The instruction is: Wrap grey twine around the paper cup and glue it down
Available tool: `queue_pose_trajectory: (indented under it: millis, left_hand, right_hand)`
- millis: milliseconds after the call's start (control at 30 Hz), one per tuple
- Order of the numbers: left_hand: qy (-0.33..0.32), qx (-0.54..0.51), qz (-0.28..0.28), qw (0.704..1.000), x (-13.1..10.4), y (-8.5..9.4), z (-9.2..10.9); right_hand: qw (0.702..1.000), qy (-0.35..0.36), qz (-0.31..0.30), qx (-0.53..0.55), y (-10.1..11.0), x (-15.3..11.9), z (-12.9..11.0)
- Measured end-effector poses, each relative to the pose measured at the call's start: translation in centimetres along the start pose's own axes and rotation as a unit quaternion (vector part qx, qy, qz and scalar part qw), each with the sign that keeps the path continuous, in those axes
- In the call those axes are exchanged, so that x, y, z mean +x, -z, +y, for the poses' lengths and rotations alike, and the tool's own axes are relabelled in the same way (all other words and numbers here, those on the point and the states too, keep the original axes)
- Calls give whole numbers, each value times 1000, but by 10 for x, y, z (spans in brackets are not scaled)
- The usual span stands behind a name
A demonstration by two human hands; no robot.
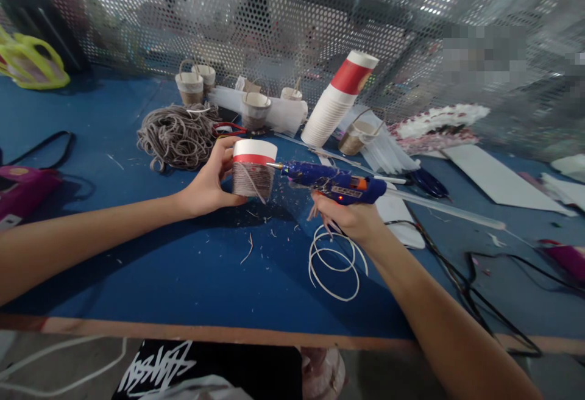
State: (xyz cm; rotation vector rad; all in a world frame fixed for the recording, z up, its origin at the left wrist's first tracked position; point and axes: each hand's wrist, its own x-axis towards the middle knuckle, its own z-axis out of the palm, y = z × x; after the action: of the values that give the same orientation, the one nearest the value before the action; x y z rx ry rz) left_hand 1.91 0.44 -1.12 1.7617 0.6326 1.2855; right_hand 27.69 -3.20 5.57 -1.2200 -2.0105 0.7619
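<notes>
A paper cup, white and red at its top and wound with grey-brown cord below, is gripped by my left hand from its left side. A loose cord end slants down across its front. My right hand is wrapped round the handle of a blue glue gun. The gun's metal tip is at the cup's right side, near the upper edge of the cord; whether they touch is unclear. A long clear glue stick sticks out of the gun's back. Below the gun lies a coil of white cord.
Behind my left hand lies a heap of grey cord. Small cord-wrapped cups and a leaning cup stack stand near the mesh panel. Black cables and a white board are at the right.
</notes>
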Motion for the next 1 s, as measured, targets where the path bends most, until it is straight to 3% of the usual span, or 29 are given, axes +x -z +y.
queue_pose_trajectory:
  millis: [1000]
  left_hand:
    - [-2,-11,-3,1000,0,3,-3]
  right_hand:
    - [999,-13,14,26,1,2,-3]
